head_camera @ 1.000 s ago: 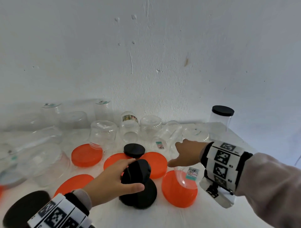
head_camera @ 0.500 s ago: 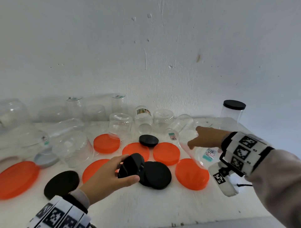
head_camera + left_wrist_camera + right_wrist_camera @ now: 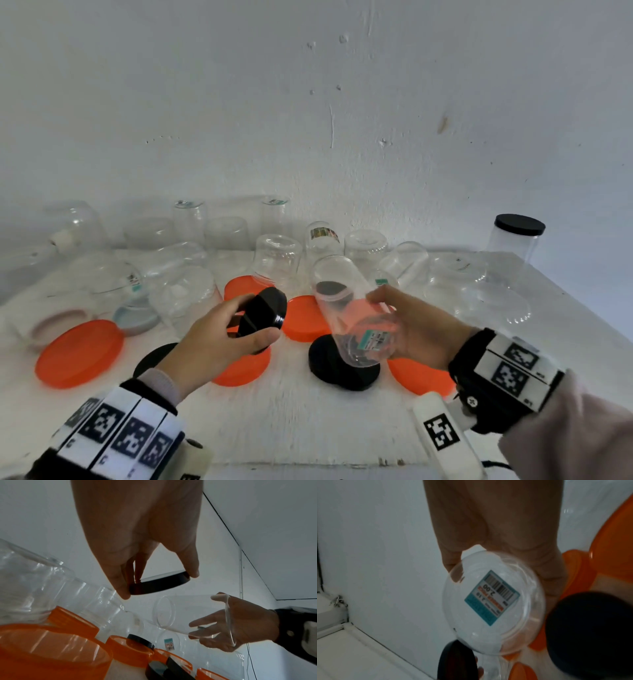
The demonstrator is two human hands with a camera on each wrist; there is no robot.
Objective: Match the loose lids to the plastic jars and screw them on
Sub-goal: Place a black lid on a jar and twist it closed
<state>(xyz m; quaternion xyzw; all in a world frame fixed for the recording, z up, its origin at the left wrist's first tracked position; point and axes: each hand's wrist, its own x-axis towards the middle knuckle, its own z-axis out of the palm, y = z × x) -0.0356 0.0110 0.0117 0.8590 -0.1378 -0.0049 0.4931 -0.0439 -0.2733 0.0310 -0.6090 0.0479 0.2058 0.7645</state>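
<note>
Left hand (image 3: 219,337) pinches a black lid (image 3: 262,317) by its rim, above the tabletop (image 3: 291,421). Right hand (image 3: 421,329) grips a clear jar (image 3: 346,308), tilted, lifted beside the lid, not touching.

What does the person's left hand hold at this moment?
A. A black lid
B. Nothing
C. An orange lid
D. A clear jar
A: the left hand pinches a black lid by its rim, while the right hand holds the clear jar.
</note>
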